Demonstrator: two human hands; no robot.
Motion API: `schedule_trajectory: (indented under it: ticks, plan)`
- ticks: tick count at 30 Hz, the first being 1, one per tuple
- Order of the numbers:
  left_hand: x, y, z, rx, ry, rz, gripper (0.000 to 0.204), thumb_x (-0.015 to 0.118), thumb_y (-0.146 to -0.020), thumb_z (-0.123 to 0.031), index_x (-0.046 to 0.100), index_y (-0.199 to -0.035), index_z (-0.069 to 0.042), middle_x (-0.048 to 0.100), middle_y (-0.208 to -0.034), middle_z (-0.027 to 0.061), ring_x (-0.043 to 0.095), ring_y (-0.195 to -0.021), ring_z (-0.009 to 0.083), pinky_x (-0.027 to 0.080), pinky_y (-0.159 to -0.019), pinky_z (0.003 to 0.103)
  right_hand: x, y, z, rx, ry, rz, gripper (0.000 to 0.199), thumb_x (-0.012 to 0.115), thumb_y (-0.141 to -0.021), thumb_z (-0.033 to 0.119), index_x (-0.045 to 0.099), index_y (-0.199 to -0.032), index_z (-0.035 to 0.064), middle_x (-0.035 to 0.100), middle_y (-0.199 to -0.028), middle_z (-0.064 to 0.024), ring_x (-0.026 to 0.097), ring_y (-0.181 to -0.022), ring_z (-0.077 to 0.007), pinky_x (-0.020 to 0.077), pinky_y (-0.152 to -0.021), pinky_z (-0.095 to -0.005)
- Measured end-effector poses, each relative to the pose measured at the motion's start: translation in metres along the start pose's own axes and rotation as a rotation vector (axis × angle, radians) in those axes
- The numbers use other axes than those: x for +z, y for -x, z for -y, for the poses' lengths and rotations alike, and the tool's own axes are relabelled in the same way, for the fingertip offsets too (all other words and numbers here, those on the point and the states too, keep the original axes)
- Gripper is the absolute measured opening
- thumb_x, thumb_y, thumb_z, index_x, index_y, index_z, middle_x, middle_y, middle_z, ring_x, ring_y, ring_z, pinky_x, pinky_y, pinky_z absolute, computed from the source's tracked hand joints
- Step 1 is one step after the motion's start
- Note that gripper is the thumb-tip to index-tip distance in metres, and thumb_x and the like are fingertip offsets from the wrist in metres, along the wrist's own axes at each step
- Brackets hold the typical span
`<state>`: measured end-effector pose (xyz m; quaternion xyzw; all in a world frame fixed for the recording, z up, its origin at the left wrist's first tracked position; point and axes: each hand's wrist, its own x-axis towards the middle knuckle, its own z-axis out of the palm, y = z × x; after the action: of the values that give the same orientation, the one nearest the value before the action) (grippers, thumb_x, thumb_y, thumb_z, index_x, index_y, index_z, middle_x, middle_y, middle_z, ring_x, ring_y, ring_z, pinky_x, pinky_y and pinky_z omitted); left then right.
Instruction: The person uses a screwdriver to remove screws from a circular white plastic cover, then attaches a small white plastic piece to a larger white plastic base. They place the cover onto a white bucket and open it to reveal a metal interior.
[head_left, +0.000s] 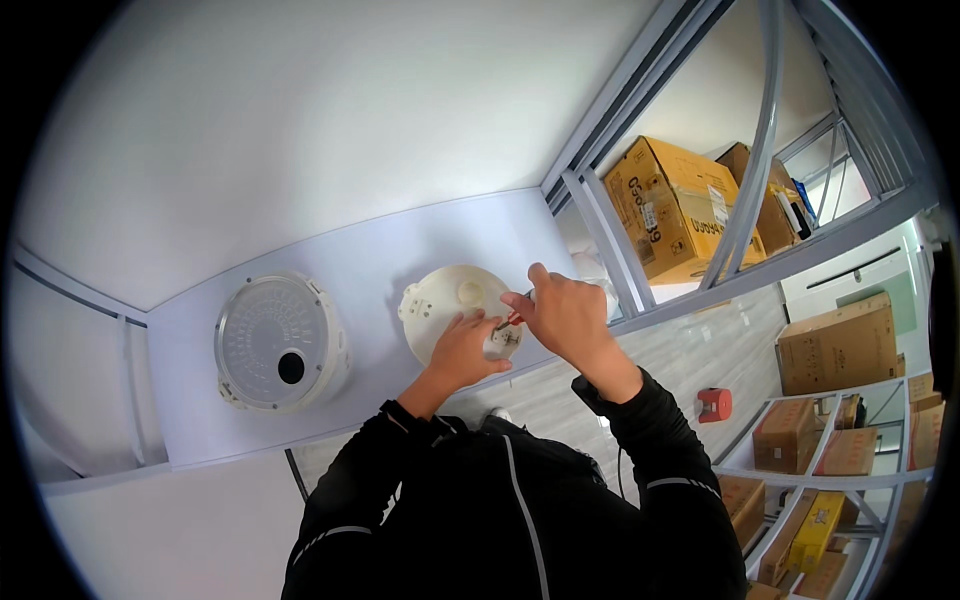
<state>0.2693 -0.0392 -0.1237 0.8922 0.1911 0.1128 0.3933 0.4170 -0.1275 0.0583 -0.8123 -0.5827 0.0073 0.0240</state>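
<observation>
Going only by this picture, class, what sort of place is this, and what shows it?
Probably a storeroom doubling as a workspace: cardboard boxes sit on shelves at the right, and at the table, the right hand holds a red tool over a round cream cover.

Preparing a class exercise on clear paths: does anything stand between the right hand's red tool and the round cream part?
Nothing visible: the red tool in the right hand points toward the round cream part. The left hand lies close beside the tool.
</observation>
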Motion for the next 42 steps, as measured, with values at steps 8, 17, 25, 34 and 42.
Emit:
schedule_trajectory:
  ticks: [8, 17, 25, 34, 42]
  plan:
    - [-0.004, -0.002, -0.004, -0.016, 0.023, 0.040, 0.083, 0.090, -0.076, -0.045, 0.062, -0.146, -0.010, 0.066, -0.144, 0.0181, 0.048, -0.150, 0.0373, 0.029, -0.127, 0.057, 0.010, 0.007, -0.005, -0.176, -0.137, -0.220, 0.045, 0.081, -0.090, 0.042, 0.065, -0.111, 0.0056, 0.069, -0.091, -0.0145, 0.071, -0.066, -0.0322, 0.0527, -0.053, -0.0408]
    - [0.000, 0.000, 0.000, 0.005, 0.054, -0.006, 0.079, 0.092, -0.076, -0.041, 0.063, -0.142, -0.009, 0.069, -0.138, 0.0163, 0.049, -0.149, 0.0409, 0.029, -0.127, 0.059, 0.003, 0.015, 0.003, -0.160, -0.163, -0.151, 0.049, 0.082, -0.089, 0.042, 0.066, -0.116, 0.0039, 0.074, -0.094, -0.0180, 0.074, -0.074, -0.0331, 0.0549, -0.057, -0.0428]
    - [0.006, 0.002, 0.001, 0.024, 0.044, -0.047, 0.088, 0.093, -0.075, -0.041, 0.057, -0.148, -0.007, 0.069, -0.139, 0.0175, 0.050, -0.147, 0.0414, 0.029, -0.126, 0.060, 0.001, 0.009, 0.008, 0.090, -0.006, 0.057, 0.052, 0.085, -0.087, 0.033, 0.063, -0.124, 0.0041, 0.074, -0.092, -0.0167, 0.074, -0.076, -0.0325, 0.0550, -0.061, -0.0404]
    - [0.005, -0.001, -0.002, -0.017, 0.070, 0.001, 0.095, 0.094, -0.074, -0.040, 0.051, -0.152, -0.008, 0.068, -0.139, 0.0134, 0.052, -0.144, 0.0404, 0.028, -0.127, 0.060, 0.011, 0.019, 0.000, -0.092, -0.127, -0.216, 0.044, 0.083, -0.085, 0.033, 0.069, -0.117, 0.0064, 0.071, -0.082, -0.0104, 0.071, -0.065, -0.0301, 0.0531, -0.056, -0.0399]
    - [0.007, 0.000, 0.001, -0.011, 0.079, -0.028, 0.093, 0.094, -0.072, -0.039, 0.054, -0.149, -0.004, 0.071, -0.136, 0.0160, 0.049, -0.148, 0.0393, 0.028, -0.128, 0.058, -0.003, 0.023, 0.007, -0.115, -0.098, -0.199, 0.048, 0.086, -0.083, 0.029, 0.067, -0.121, 0.0065, 0.070, -0.088, -0.0098, 0.072, -0.072, -0.0301, 0.0547, -0.060, -0.0398]
